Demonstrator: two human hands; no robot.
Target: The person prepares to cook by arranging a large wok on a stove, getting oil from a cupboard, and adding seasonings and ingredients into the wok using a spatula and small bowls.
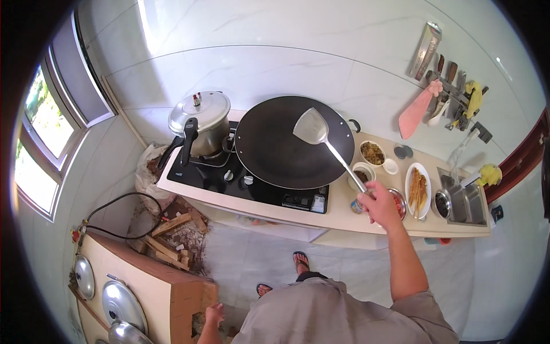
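Note:
My right hand [380, 204] grips the handle of a metal wok spatula [313, 126]. Its broad blade hangs over the right part of a large black wok [279, 146] on the stove. Beneath and beside that hand are a white container of dark food [359, 170], a metal bowl with red pieces [398, 202] and a small jar [356, 206], partly covered by the hand and spatula handle. My left hand [214, 313] hangs low at my side, close to the corner of the tiled wood-stove counter; its fingers look loosely curled, and their grip is not clear.
A pressure cooker [200, 118] occupies the left burner of the black gas hob [266, 193]. Right of the wok stand a bowl of chopped food [372, 153], an oval plate [424, 174] and a sink [470, 202]. Knives [451, 72] hang on the wall. Firewood [172, 232] lies on the floor.

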